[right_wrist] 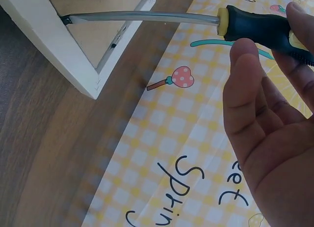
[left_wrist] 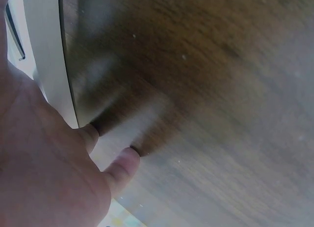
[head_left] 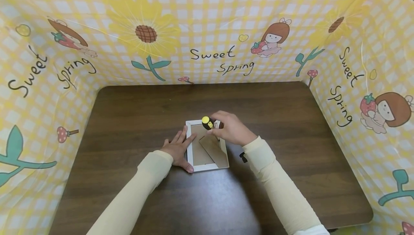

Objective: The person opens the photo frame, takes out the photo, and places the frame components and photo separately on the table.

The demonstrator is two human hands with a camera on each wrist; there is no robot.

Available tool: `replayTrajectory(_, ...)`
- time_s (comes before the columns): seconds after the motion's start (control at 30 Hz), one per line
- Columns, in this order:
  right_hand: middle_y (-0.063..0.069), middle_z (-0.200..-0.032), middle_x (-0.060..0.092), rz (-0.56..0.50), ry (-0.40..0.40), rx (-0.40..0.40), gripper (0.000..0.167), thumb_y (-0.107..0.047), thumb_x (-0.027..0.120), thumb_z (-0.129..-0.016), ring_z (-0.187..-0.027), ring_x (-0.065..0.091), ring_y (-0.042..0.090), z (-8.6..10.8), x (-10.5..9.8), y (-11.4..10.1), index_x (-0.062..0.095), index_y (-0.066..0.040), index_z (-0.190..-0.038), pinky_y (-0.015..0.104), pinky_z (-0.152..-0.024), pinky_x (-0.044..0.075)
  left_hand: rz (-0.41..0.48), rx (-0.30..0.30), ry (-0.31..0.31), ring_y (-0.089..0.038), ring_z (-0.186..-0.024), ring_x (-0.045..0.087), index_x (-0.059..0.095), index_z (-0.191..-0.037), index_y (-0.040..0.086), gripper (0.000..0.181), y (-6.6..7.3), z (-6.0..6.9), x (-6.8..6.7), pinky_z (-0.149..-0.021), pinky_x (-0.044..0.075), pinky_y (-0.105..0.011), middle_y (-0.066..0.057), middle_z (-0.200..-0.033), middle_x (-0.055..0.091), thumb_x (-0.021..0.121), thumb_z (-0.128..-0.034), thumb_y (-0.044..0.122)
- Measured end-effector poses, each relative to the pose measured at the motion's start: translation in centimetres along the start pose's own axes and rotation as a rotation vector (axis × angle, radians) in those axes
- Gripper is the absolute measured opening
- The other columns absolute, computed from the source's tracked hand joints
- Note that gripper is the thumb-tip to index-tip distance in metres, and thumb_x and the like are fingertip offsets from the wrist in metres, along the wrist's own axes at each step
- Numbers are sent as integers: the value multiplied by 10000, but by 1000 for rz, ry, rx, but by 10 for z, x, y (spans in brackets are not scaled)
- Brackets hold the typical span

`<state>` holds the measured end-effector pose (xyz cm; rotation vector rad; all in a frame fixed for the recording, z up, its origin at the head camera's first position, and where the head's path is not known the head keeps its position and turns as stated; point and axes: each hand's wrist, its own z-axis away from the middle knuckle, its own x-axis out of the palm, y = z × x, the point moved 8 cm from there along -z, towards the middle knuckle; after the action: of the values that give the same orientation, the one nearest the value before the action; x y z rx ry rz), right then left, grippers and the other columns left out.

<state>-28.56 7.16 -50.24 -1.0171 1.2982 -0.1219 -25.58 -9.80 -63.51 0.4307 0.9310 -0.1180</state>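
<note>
A white picture frame (head_left: 190, 152) lies back side up on the table, with its brown backing board (head_left: 198, 148) showing. My left hand (head_left: 176, 150) rests along its left side, fingers spread, some over the frame's edge and the thumb near the lower left corner. With my right hand (head_left: 233, 129) I hold a screwdriver (right_wrist: 147, 16) by its black and yellow handle (right_wrist: 255, 24), above the frame's right part. In the right wrist view the metal tip touches the inner edge of the frame, by a small dark tab. Another dark tab (right_wrist: 116, 42) sits along the neighbouring side.
The dark wooden table (head_left: 136, 109) stretches around the frame on every side. A yellow checked cloth (head_left: 207, 23) with flowers and lettering stands as walls at the back, left and right. A small black item (head_left: 243, 157) shows beside the right cuff.
</note>
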Motion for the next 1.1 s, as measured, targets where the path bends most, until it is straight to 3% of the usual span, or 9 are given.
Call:
replayTrajectory(0.43,-15,-1022,621,10,24,-8,275,-201,785,-904,-744,538,169,3,-12,5,678,-104,-1138,322,-649,474,-11,11,15,-366,-1526,4,64,-1641,257,1395,0,1,-3,-1081,196,-693,-159,-1654,-188,861,-585,700)
replayTrajectory(0.67,-1,-1053,639,-24,20,-2,272,-191,783,-907,-767,567,196,5,-14,7,676,-94,-1138,329,-685,489,-2,15,29,-359,-1527,-3,66,-1641,271,1418,-3,-2,1,-1083,184,-697,-143,-1652,-202,862,-556,716)
replayTrajectory(1.1,-6,-988,615,-66,47,35,193,-207,792,-900,-731,578,149,14,-21,17,637,-153,-1001,335,-677,502,9,6,15,-364,-1527,-6,73,-1642,255,1401,2,2,-2,-1090,172,-700,-154,-1652,-196,878,-576,680)
